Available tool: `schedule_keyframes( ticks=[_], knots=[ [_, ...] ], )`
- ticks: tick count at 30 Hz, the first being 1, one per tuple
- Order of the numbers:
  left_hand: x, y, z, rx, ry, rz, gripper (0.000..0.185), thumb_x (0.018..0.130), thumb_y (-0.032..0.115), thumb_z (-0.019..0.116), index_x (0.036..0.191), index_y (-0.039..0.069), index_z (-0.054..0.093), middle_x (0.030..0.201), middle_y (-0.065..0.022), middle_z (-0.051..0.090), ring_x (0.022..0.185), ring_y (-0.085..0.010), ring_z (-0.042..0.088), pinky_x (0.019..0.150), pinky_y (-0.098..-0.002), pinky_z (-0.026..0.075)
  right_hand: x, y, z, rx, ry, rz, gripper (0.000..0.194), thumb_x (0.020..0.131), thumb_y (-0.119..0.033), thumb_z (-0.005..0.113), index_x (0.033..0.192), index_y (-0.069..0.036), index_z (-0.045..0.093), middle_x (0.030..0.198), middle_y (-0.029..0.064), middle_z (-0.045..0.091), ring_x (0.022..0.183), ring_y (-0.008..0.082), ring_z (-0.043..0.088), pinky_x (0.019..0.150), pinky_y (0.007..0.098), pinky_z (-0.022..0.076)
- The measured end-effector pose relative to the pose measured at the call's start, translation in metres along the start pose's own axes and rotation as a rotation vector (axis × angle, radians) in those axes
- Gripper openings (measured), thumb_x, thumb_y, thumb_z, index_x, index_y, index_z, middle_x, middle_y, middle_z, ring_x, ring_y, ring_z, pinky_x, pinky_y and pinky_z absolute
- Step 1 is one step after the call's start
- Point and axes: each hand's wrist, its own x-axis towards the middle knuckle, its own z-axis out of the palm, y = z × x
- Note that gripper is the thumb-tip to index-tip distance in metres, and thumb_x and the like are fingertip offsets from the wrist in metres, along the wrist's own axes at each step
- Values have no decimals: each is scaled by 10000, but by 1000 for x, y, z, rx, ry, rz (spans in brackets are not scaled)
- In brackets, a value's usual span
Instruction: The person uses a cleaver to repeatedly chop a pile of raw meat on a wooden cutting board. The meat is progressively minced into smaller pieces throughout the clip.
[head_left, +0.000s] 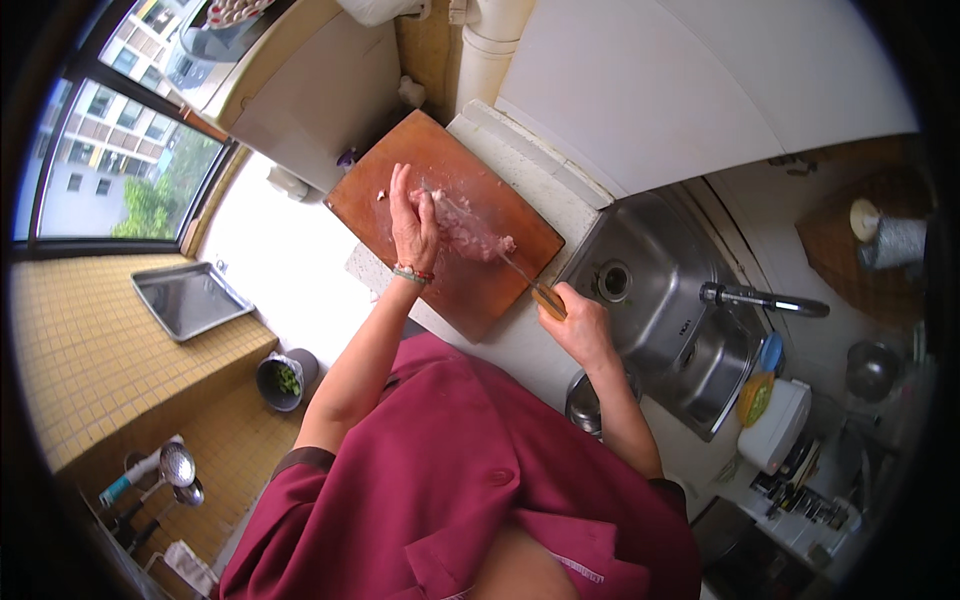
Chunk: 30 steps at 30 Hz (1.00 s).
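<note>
A brown-orange cutting board (472, 307) lies on the counter, with a mound of chopped raw meat (469, 229) on its middle. My left hand (412, 221), with beaded bracelets at the wrist, rests at the meat's left side, fingers stretched out and nothing gripped. My right hand (577, 322) is closed around the wooden handle of a knife (550, 300) at the board's right edge. The knife's blade points up and left to the meat, and its far part is hard to make out. Small meat scraps are scattered on the board.
To the right is a stainless steel sink (652, 247) with a faucet (765, 300). A metal pot (583, 405) stands beside my right forearm. On the left are a metal tray (191, 300) on a tiled ledge and a bin (281, 379) holding green scraps. White cabinets (675, 82) rise beyond the board.
</note>
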Motion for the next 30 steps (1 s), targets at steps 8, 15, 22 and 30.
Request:
schedule_keyframes(
  ticks=[8,15,22,30],
  knots=[
    [18,-26,-34,-149,-165,-141,353,956,151,409,1287,34,446,1282,-146,496,1164,-268,495,1003,-341,358,-49,-38,29,-258,169,168,237,772,-167,628,971,-69,542,857,141,606,766,358,602,667,448,475],
    [21,-36,-36,-156,-406,-24,323,931,156,434,1213,1,464,1262,-192,486,1161,-310,479,998,-351,359,-84,-59,100,-294,55,407,475,781,-100,603,1234,-87,462,939,168,538,883,376,555,756,458,457],
    [35,-35,-47,-211,-510,69,303,910,127,465,1188,5,476,1267,-217,476,1201,-368,434,1020,-394,330,-141,-98,100,-368,316,595,485,743,-65,618,1218,-90,522,928,152,555,899,342,560,790,439,436],
    [49,-52,-73,-100,-506,83,376,949,220,432,1243,-15,441,1275,-202,483,1197,-331,444,1021,-375,328,-101,-133,145,1205,360,560,195,890,-159,551,1041,-36,566,679,-8,532,527,58,487,467,198,389]
  ],
)
